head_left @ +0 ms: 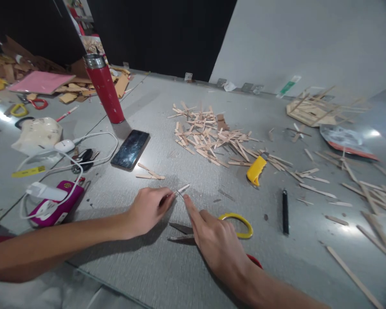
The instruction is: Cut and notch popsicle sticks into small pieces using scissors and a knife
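Observation:
My left hand [151,210] pinches a small, thin wooden stick piece [184,187] between thumb and fingertips, just above the table. From the other side, my right hand [218,240] meets the work with its index fingertip; its other fingers are curled and its thumb is hidden. A thin sliver crosses the piece between the two hands. Under my right hand lie scissors [236,216] with a yellow handle loop, partly covered, their blades pointing left. A few joined stick pieces [149,174] rest on the table beyond my left hand, near a dark phone [131,149].
A pile of cut wooden sticks [209,133] spreads across the middle, with a yellow utility knife [256,170] at its edge. A black pen-like rod [285,211] lies at right. A red bottle [105,90], cables and a purple power bank [56,204] occupy the left.

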`<state>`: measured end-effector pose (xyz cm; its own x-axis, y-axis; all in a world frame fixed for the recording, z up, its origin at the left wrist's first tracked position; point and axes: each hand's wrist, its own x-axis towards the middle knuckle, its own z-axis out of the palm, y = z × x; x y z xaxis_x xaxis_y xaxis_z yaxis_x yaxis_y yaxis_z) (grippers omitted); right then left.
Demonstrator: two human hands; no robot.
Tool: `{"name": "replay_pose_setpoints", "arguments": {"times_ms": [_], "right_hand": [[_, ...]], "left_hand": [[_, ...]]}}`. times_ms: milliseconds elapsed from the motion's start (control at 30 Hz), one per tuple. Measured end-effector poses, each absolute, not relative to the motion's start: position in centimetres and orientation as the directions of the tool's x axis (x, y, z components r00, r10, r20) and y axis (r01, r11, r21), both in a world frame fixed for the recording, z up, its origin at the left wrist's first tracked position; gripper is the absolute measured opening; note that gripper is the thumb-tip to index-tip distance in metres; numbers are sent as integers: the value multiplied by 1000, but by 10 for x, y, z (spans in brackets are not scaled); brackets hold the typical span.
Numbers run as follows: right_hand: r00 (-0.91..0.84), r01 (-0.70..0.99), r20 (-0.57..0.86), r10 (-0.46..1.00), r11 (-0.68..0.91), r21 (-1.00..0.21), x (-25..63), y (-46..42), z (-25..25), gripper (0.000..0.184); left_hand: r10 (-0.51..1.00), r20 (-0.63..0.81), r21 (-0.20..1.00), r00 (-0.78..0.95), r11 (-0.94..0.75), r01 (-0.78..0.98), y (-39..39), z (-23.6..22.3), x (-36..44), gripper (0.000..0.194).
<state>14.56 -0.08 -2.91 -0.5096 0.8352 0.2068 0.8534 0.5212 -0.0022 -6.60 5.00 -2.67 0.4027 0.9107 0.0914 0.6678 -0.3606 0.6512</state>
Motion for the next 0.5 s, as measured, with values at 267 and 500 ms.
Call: {"name": "replay_pose_setpoints", "arguments": {"times_ms": [267, 500], "right_hand": [[-412, 779, 96, 906, 405, -479, 143, 8, -19, 49], [-286, 600, 83, 955, 245, -762, 140, 17, -11, 42]], "left_hand": [[908, 134, 639, 397, -386, 666, 51, -32, -65, 36], [909, 135, 633, 394, -386, 671, 52, -34, -65, 36]]}}
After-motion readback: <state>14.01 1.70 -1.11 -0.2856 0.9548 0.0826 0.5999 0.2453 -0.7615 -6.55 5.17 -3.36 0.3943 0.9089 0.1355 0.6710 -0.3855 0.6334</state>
